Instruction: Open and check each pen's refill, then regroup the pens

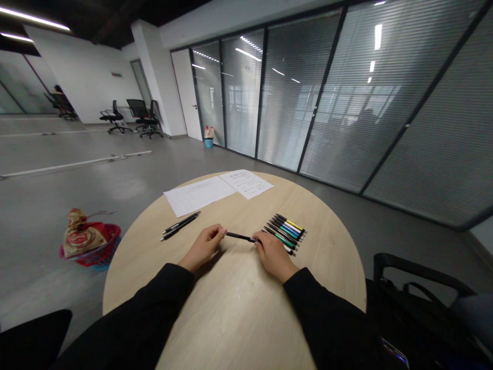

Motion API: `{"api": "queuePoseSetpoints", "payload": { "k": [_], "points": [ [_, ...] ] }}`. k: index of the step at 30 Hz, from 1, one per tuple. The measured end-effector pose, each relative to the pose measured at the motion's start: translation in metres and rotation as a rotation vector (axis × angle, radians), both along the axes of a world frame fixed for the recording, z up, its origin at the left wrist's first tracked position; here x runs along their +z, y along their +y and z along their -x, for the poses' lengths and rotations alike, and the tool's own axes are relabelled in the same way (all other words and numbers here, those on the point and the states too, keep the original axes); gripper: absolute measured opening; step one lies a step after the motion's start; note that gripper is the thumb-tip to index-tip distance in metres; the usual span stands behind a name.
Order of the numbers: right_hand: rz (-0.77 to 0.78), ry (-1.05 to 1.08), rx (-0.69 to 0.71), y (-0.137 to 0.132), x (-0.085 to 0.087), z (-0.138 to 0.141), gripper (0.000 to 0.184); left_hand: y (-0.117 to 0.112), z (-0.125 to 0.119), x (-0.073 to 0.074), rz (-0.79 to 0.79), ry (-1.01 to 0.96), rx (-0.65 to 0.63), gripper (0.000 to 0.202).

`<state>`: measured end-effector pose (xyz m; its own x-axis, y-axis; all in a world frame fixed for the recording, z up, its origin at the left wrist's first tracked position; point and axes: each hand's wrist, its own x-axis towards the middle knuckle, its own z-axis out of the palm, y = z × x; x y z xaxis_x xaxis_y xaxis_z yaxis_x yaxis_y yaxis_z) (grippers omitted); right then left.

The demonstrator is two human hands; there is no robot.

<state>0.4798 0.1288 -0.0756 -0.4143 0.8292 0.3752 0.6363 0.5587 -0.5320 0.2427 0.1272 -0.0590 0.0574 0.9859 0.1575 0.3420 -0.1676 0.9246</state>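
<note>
A black pen (239, 236) is stretched crosswise between my two hands, just over the table. My left hand (206, 245) pinches its left end between thumb and fingertips. The other end is gripped by my right hand (274, 255), whose fingers curl around it and hide that tip. Close beside my right hand lies a row of several pens (287, 228) with yellow, white, blue and green barrels, partly covered by the hand. Left of my left hand, a pair of dark pens (181, 226) rests at a slant.
Two printed sheets (204, 194) lie toward the far edge of the round wooden table (231, 318). On the floor at left stands a red basket (111, 239) with a paper bag in it. A black chair (419, 272) is at the right.
</note>
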Motion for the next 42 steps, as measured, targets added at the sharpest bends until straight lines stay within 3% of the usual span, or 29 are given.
{"api": "queuePoseSetpoints", "payload": {
  "k": [7,13,18,24,28,42],
  "points": [
    [0.022,-0.009,0.025,-0.01,0.004,0.008,0.023,0.003,-0.002,-0.001,-0.011,-0.105,0.08,0.041],
    [-0.052,-0.086,0.18,-0.019,0.001,0.018,0.031,-0.001,-0.009,0.002,0.036,-0.167,-0.048,0.04],
    [-0.105,-0.155,0.246,-0.026,0.004,0.023,0.024,-0.007,-0.016,0.003,0.114,-0.254,-0.089,0.039],
    [-0.157,-0.167,0.323,-0.033,0.009,0.028,0.03,-0.015,-0.026,0.004,0.14,-0.267,-0.174,0.041],
    [-0.18,-0.175,0.302,-0.033,0.006,0.03,0.021,-0.018,-0.029,0.007,0.13,-0.261,-0.215,0.037],
    [-0.207,-0.165,0.291,-0.033,0.005,0.029,0.018,-0.018,-0.028,0.007,0.1,-0.235,-0.206,0.037]
  ]
}}
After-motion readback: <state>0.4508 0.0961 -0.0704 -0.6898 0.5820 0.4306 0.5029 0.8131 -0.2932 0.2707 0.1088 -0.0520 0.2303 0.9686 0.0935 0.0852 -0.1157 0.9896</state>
